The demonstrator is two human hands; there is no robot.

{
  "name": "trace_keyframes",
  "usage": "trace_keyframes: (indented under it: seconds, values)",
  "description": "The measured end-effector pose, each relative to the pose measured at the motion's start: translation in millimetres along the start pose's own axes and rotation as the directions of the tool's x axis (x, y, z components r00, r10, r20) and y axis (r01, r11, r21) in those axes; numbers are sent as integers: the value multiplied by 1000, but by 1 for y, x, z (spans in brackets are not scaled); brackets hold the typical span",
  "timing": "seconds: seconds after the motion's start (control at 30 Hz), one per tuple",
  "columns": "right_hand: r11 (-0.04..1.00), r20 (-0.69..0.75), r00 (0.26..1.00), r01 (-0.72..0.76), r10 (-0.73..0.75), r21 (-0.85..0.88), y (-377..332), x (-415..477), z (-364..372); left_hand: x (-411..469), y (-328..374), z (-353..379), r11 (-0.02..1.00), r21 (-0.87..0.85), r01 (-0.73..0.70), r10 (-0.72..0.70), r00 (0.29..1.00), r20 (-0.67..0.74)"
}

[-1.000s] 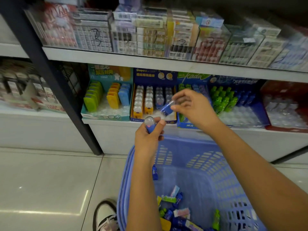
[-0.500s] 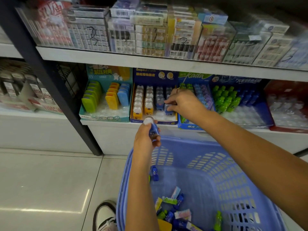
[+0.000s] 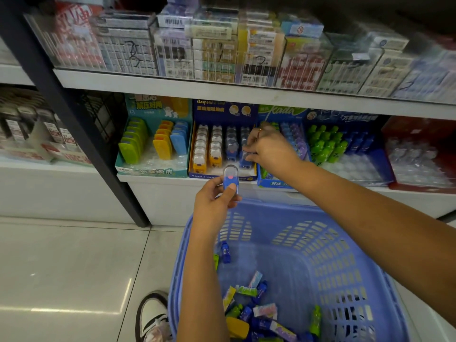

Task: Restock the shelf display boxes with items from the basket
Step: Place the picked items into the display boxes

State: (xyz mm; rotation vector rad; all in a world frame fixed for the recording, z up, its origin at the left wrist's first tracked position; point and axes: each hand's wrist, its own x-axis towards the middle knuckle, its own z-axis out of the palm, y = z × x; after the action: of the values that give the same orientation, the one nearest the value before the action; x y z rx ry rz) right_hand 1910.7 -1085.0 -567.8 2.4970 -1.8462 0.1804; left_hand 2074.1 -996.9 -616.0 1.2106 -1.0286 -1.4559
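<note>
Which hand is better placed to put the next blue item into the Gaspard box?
Probably the left hand: it already holds a blue item just in front of the Gaspard box. The right hand is busy, pinching another one at the rightmost row.

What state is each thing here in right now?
Left hand: closed on a blue item, held upright.
Right hand: setting a blue piece into the Gaspard box.
Gaspard box: front slots empty.
Basket: mostly empty, items at bottom.
</note>
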Motion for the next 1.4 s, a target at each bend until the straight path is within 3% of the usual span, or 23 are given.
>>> trace_keyframes:
  seconds: [0.07,0.13,0.2,0.27,0.37,0.47,0.57,0.63,0.73,0.93,1.13,1.23,1.33,1.4]
  values:
    - [996,27,1000,11,-9,-88,-5,-3,-4,-2,3,0,999,21,-41,41,999,-2]
    - [999,19,1000,15,-14,-52,-11,-11,-9,-3,4,-1,993,66,-98,98,995,0]
    - [976,46,999,-23,14,218,-19,-23,-18,-4,5,-1,980,115,-161,160,987,14]
    - [856,103,995,-44,-11,515,-28,-36,-27,-5,7,0,962,144,-230,227,973,37]
    - [772,104,994,-77,14,631,-33,-42,-30,-3,10,2,933,204,-296,295,955,36]
    - [771,-44,989,-82,141,631,-27,-32,-28,6,11,3,848,415,-330,364,931,-5]
    - [872,-158,975,-60,155,485,-22,-14,-21,17,6,7,625,711,-322,343,931,121]
    - [914,-147,982,-49,118,404,-22,-5,-11,20,0,9,504,806,-311,275,942,191]
    - [939,-77,994,-44,75,341,-23,4,0,22,-8,8,437,839,-324,253,939,231]
    - [962,-14,998,-62,68,266,-22,12,4,25,-12,2,444,825,-351,261,931,256]
    - [998,6,1000,0,0,70,-29,20,-2,26,-12,1,446,823,-350,241,933,266]
    - [999,58,998,-17,15,27,-36,19,-12,21,-10,2,498,791,-356,271,930,248]
    - [985,-53,999,4,5,171,-40,-18,-9,12,-16,5,572,706,-417,425,887,179]
    - [937,-114,992,-2,44,349,-36,-58,9,8,-31,7,602,696,-390,395,904,165]
